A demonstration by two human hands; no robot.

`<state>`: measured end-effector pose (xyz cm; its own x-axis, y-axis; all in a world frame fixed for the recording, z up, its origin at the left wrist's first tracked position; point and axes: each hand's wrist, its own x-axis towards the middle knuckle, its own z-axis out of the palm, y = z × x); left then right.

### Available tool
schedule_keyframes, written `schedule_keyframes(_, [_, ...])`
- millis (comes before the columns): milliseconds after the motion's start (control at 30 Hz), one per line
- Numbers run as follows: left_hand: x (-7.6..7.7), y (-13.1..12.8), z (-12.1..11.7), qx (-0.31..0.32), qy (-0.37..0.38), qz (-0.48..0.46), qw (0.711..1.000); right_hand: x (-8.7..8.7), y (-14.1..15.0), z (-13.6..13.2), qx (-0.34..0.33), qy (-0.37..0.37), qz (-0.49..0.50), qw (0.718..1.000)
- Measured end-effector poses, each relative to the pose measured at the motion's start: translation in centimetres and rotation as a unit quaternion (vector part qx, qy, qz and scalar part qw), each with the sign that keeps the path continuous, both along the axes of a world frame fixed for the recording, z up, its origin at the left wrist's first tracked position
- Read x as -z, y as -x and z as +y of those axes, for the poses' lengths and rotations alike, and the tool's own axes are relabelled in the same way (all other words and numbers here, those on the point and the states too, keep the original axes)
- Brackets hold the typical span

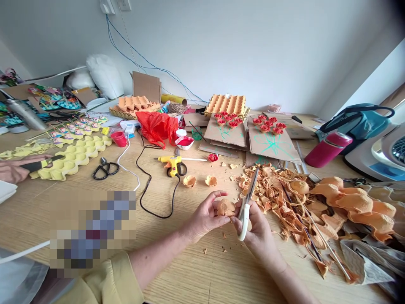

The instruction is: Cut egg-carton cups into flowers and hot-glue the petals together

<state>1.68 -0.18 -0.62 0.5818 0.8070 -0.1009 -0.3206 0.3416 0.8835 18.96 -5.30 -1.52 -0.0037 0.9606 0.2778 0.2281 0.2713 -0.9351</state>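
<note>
My left hand (207,213) pinches a small orange flower-shaped piece of egg carton (225,207) over the wooden table. My right hand (257,228) grips white-handled scissors (246,207), whose blades point up and away, right beside the piece. Small orange crumbs lie on the table under both hands. Two cut orange cups (200,181) sit just beyond my hands.
A heap of orange carton scraps (300,202) fills the right side. A yellow glue gun (173,164) with a black cord, black scissors (105,169), a red bag (157,126), cardboard with red flowers (249,131), a pink bottle (327,148) and yellow trays (76,154) lie farther back. Another person's hand (15,169) is at far left.
</note>
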Motion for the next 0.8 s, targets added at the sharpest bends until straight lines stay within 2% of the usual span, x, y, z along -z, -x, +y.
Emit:
schedule_keyframes(200, [-0.3, -0.3, -0.5, -0.05, 0.006, -0.01, 0.999, -0.1, 0.0, 0.0, 0.014, -0.024, -0.037, 0.999])
schedule_keyframes(467, [-0.9, 0.9, 1.2, -0.142, -0.004, -0.046, 0.989, -0.9, -0.7, -0.1, 0.013, -0.033, -0.142, 0.989])
schedule_keyframes(600, [-0.8, 1.2, 1.6, -0.155, 0.012, -0.063, 0.986, -1.3, -0.9, 0.0, -0.006, -0.028, -0.178, 0.984])
schedule_keyframes(800, [-0.8, 1.3, 1.7, -0.145, 0.019, -0.074, 0.986, -1.3, -0.9, 0.0, -0.043, 0.02, -0.184, 0.982])
